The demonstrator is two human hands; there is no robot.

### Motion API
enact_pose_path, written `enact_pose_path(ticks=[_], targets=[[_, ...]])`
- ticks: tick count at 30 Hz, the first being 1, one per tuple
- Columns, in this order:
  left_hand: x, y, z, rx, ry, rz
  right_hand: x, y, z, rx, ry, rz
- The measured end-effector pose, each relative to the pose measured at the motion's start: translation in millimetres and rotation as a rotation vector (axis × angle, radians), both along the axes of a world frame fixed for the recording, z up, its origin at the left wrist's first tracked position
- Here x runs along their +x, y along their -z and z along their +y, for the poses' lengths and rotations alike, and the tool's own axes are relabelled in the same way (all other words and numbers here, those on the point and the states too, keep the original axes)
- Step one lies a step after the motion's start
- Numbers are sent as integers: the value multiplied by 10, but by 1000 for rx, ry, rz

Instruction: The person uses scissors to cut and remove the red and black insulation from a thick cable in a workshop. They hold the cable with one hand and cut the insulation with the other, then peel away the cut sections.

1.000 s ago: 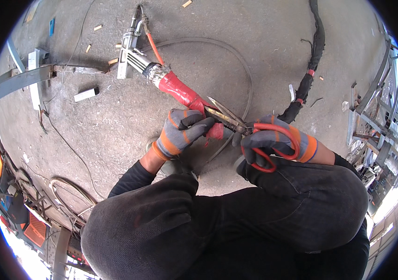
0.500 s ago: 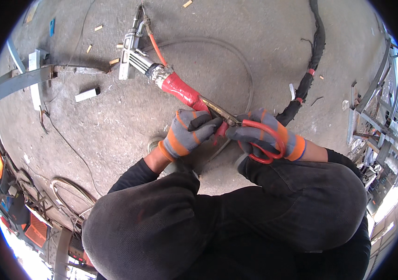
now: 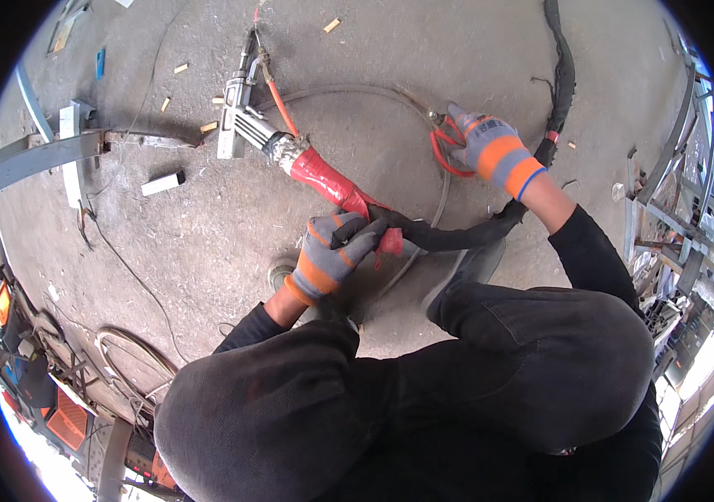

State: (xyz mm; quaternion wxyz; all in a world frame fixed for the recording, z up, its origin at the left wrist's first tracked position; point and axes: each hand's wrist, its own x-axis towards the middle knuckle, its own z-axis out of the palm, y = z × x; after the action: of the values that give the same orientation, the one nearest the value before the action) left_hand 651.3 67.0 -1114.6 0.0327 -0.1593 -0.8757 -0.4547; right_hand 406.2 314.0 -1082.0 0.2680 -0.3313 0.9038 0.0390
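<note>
My left hand [image 3: 333, 255], in a grey and orange glove, is closed with thumb and fingers pinched at the lower end of a red-taped handle [image 3: 323, 177]. A loose piece of red tape [image 3: 391, 242] hangs beside its fingertips. The handle joins a silver metal tool head [image 3: 240, 117] at its far end and a black-wrapped cable [image 3: 457, 238] at its near end. Out to the right, my gloved right hand [image 3: 497, 151] has its fingers at the red handles of a pair of scissors [image 3: 442, 152], low over the floor. The blades point away to the upper left.
A thin grey hose [image 3: 348, 89] curves across the concrete floor. Curved steel bars [image 3: 39, 155] and a short metal tube [image 3: 163, 182] lie at left. Metal scrap [image 3: 675, 226] lines the right edge. A coiled hose [image 3: 127, 351] and an orange-fronted machine [image 3: 68, 418] are at lower left.
My right hand has carried the scissors away from the red tape, up and to the right. The black cable by my left hand now shows. My left hand stays at the handle.
</note>
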Motion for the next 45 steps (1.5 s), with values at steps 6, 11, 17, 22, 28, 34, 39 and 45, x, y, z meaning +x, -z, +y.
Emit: enact_pose_path(ticks=[6, 11, 17, 22, 28, 34, 39, 45], targets=[[44, -68, 11, -50, -35, 8, 445, -153, -393, -542, -149, -623], [32, -100, -34, 58, -4, -52, 502, -98, -689, -450, -128, -871], [13, -109, -99, -18, 55, 4, 618, -218, -855, -388, -457, -501], [20, -123, -63, 121, -42, -32, 734, -177, -754, -468, -281, -358], [84, -211, -102, 234, -79, -78, 732, 260, -616, -858, -282, -371], [228, -140, -74, 572, -170, -373, 844, 323, -616, -729, 501, -1060], [378, -119, -136, 760, -240, -673, 961, 224, -466, -660, 552, -1268], [267, -314, -156, 694, -345, -861, 1002, 165, -440, -746, -293, -818]])
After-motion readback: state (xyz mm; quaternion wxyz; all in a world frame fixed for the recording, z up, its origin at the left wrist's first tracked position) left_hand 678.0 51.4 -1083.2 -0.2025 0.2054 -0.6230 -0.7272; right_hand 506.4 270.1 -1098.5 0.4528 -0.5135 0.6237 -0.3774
